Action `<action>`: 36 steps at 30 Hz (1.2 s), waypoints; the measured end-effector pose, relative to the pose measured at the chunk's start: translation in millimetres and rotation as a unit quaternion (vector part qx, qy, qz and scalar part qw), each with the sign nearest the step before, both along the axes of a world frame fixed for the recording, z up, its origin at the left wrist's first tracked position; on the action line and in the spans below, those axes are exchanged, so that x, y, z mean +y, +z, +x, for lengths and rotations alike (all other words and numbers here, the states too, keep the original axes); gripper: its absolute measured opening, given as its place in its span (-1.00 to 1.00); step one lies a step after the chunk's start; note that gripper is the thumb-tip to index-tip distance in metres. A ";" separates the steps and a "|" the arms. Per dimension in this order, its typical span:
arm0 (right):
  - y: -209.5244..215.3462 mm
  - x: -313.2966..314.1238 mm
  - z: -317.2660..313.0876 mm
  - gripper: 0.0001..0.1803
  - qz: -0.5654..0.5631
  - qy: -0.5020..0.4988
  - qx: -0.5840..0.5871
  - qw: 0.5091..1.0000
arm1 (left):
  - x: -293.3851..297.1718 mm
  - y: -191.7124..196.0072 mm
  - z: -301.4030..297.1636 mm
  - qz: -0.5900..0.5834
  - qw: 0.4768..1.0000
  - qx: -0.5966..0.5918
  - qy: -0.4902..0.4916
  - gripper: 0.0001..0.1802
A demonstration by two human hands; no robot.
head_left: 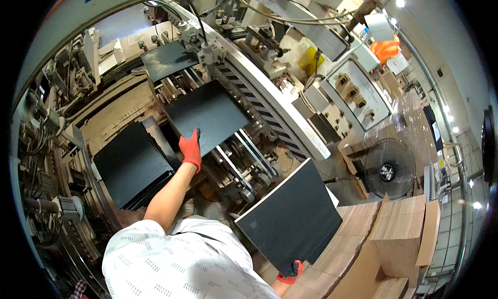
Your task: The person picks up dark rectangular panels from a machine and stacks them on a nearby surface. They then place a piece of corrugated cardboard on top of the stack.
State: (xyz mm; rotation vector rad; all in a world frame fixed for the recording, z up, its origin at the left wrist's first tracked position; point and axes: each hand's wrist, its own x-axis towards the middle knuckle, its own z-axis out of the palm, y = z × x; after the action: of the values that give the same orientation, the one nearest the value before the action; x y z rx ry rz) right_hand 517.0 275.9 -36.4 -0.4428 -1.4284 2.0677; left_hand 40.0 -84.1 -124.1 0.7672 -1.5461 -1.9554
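Note:
My left hand [191, 150], in a red glove with dark fingertips, reaches forward to the near edge of a black rectangular panel [207, 112]. Its thumb and fingers are spread, and the fingertips rest on or just over that panel, which lies flat on the machine's rails. My right hand [291, 272], gloved the same way, is closed on the lower edge of another black panel [290, 216]. That panel hangs tilted at my right side, with a pale edge along its upper left. Most of the right fingers are hidden by the panel.
A stack of black panels [134, 164] stands left of my forearm. Further along the rails [233, 167] lies another dark panel [168, 59]. A long white machine beam [280, 102] runs alongside. At right are brown cardboard stacks [399, 231], a black fan [388, 169] and a control box [358, 94].

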 end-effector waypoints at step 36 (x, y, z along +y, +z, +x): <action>25.1 202.1 5.9 -0.33 0.162 -0.073 -0.222 0.959 | -21.2 -5.0 -47.5 -0.194 0.962 -0.188 0.050 -0.09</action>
State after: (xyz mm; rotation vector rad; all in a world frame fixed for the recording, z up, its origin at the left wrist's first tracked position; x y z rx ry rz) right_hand 522.9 478.0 -11.3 -0.8823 -1.8892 1.6355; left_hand -7.5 -105.3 -129.1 1.0585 -1.9880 -1.4207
